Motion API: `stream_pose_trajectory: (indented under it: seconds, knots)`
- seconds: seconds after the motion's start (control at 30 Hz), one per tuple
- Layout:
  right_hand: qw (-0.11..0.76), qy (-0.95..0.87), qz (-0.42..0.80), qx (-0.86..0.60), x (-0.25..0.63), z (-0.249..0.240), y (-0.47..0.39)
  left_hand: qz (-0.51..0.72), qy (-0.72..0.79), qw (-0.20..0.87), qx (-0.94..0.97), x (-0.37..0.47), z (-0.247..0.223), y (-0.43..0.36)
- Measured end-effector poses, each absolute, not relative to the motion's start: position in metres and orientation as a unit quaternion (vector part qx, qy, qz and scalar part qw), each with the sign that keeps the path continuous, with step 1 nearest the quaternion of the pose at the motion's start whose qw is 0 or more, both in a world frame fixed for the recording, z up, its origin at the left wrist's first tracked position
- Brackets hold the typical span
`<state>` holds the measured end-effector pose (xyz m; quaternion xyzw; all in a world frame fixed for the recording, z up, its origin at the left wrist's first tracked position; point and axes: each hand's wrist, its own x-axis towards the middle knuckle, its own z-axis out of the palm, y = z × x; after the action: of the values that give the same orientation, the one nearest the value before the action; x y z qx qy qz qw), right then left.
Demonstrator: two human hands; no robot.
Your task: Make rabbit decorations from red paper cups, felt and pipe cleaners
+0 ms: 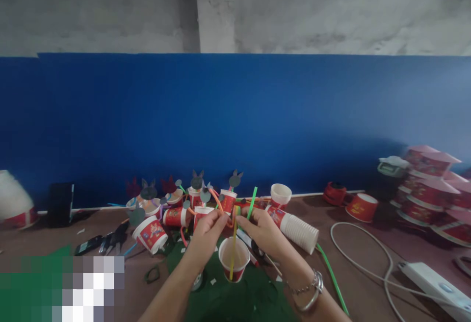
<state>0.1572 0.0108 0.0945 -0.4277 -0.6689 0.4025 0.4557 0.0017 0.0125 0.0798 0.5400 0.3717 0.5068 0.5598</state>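
My left hand [210, 229] pinches the lower end of an orange straw [216, 198], which leans up and to the left. Close beside it, my right hand [257, 226] has its fingers closed around the lower part of a green straw [252, 202]. A yellow straw [234, 248] hangs between the hands, its lower end in front of or inside a paper cup [234, 259]; which one is unclear. That cup stands open side up just below my hands, on dark green paper [235, 302]. The fingertips nearly meet, and small details between them are blurred.
Red and white cups with dark animal-head cutouts [149, 189] crowd behind my hands. A nested cup stack [300, 231] lies right of them. Farther right are a red cup [362, 208], a white cable [380, 243], a power strip [436, 287] and stacked red cups [429, 185]. Scissors [110, 241] lie left.
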Motion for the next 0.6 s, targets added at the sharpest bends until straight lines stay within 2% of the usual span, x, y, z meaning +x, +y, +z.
stream_pose_trajectory:
  seconds: [0.33, 0.6]
  knots:
    - [0.418, -0.687, 0.424, -0.416, 0.154, 0.101, 0.006, 0.418, 0.395, 0.508, 0.641, -0.009, 0.092, 0.008]
    - [0.415, -0.678, 0.475, -0.378, 0.153, 0.104, 0.003, 0.43, 0.392, 0.442, 0.683, -0.008, 0.095, -0.004]
